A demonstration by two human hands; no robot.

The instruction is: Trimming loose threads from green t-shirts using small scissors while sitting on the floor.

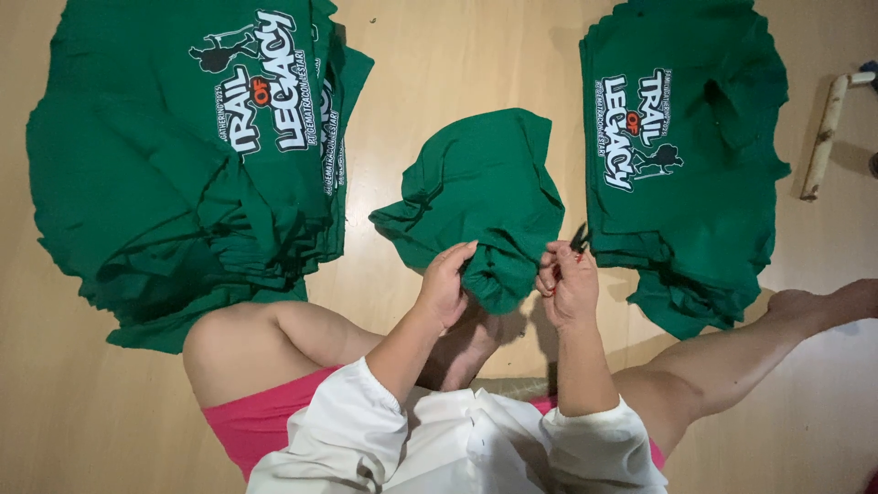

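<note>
A crumpled green shirt (483,197) lies on the wooden floor in front of me, its near edge lifted. My left hand (445,285) pinches that near edge of the fabric. My right hand (567,284) sits just right of it, closed around a small pair of scissors (578,243) with red handles and dark blades pointing up beside the cloth. I sit on the floor with both knees spread wide.
A large pile of green printed shirts (183,155) spreads at the left. A neater stack of the same shirts (681,155) lies at the right. A pale wooden stick (823,137) rests on the floor at the far right.
</note>
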